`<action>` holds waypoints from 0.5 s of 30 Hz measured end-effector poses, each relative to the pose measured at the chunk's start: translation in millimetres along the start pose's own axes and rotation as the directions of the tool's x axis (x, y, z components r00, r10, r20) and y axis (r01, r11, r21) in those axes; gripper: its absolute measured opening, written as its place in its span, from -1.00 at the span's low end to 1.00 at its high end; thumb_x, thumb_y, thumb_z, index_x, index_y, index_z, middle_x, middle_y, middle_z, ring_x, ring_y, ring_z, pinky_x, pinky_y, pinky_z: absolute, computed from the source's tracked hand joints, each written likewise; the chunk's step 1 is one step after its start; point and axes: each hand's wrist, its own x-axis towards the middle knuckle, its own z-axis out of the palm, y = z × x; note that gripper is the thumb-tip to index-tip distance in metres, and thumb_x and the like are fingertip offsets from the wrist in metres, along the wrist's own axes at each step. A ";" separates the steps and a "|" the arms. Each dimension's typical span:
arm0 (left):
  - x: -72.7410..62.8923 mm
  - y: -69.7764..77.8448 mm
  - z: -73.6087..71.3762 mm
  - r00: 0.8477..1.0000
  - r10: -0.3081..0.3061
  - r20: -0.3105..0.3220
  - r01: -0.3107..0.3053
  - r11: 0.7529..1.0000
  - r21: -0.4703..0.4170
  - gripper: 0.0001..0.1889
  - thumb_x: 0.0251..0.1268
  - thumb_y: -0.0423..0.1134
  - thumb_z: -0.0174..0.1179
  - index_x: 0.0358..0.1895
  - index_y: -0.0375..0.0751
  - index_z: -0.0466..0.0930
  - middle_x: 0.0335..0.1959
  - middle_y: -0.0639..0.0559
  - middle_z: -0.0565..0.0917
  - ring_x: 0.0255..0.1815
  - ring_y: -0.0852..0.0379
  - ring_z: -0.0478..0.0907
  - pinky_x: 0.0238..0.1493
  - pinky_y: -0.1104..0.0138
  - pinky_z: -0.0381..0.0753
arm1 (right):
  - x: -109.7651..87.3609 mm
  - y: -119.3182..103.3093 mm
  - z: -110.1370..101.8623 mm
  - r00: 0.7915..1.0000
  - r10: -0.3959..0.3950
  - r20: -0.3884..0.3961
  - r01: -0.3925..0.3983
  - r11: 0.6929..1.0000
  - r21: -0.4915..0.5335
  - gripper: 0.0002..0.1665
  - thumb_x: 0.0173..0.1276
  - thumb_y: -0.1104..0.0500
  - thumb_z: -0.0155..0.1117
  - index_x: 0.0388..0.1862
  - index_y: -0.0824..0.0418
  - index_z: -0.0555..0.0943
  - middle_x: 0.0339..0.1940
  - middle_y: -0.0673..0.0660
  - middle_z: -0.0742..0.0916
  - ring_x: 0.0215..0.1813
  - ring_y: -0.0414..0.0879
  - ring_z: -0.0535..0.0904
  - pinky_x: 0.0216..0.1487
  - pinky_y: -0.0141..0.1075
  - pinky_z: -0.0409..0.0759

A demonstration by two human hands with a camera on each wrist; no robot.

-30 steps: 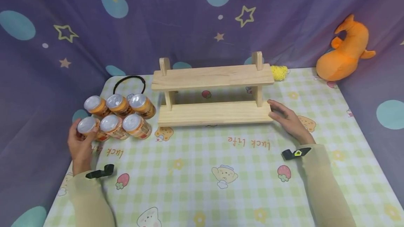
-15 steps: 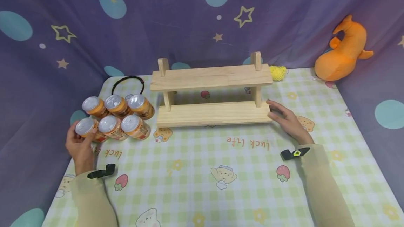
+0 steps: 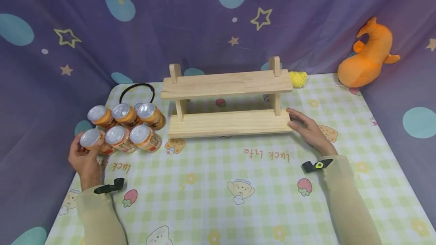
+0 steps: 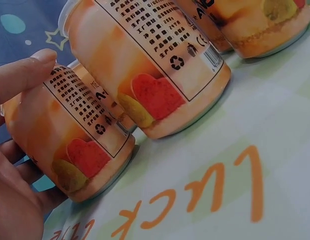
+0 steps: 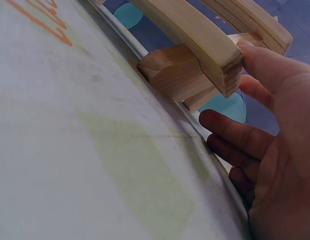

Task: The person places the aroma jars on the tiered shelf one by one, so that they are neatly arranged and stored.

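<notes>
My left hand (image 3: 86, 162) is around the front-left can (image 3: 94, 139), thumb on the near side and fingers on the far left side. In the left wrist view the thumb lies near the top of this orange drink can (image 4: 70, 135), and its base is at the tablecloth. Several such cans with pale lids stand in two rows, a middle front can (image 3: 120, 139) beside the held one. My right hand (image 3: 311, 133) touches the right end of the wooden two-tier shelf (image 3: 228, 122); its lower fingers are loosely bent off the wood in the right wrist view.
A black cord loop (image 3: 137, 85) lies behind the cans. Yellow yarn (image 3: 298, 79) sits behind the shelf's right end, and an orange plush toy (image 3: 366, 59) stands at the back right. Purple curtains (image 3: 143, 41) border the checked tablecloth (image 3: 204, 207) at back and sides.
The whole head view has shifted slightly left. My left hand has stayed around the front-left can, and my right hand has stayed at the shelf's end.
</notes>
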 end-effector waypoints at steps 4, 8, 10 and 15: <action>0.3 0.6 -0.9 1.000 -0.003 -0.004 0.003 1.000 -0.009 -0.39 -0.03 -0.70 0.36 0.20 -0.35 0.59 0.03 -0.03 0.68 0.08 0.11 0.56 0.02 0.47 0.55 | -0.7 -1.2 0.2 1.000 0.002 0.000 -0.002 1.000 0.005 -0.33 0.52 -0.03 0.16 0.56 -0.03 0.29 0.48 0.24 0.49 0.27 -0.57 0.35 0.54 0.15 0.19; 0.4 3.0 -1.0 1.000 -0.024 -0.017 0.023 0.999 -0.028 -0.38 -0.06 -0.71 0.39 0.18 -0.34 0.60 0.04 -0.05 0.68 0.08 0.11 0.56 0.00 0.49 0.59 | -0.8 -1.4 0.6 1.000 0.008 -0.002 -0.008 1.000 0.006 -0.33 0.52 -0.03 0.16 0.56 -0.04 0.29 0.48 0.22 0.50 0.27 -0.56 0.36 0.54 0.12 0.19; 0.1 5.4 -0.8 0.999 -0.034 -0.022 0.033 0.998 -0.052 -0.38 -0.08 -0.71 0.39 0.17 -0.35 0.61 0.04 -0.06 0.68 0.08 0.11 0.57 0.00 0.49 0.60 | -0.5 -1.0 0.6 1.000 0.004 -0.003 -0.004 1.000 0.000 -0.34 0.53 -0.02 0.16 0.55 -0.05 0.30 0.47 0.23 0.50 0.27 -0.57 0.36 0.54 0.12 0.20; -0.8 13.9 0.9 1.000 -0.012 -0.022 0.011 0.998 -0.061 -0.41 -0.08 -0.72 0.38 0.14 -0.39 0.61 0.01 -0.07 0.69 0.05 0.10 0.57 0.01 0.47 0.58 | -0.1 -0.1 0.2 1.000 -0.006 -0.003 0.006 1.000 -0.004 -0.34 0.53 -0.03 0.15 0.56 -0.05 0.29 0.44 0.26 0.52 0.26 -0.58 0.37 0.52 0.13 0.21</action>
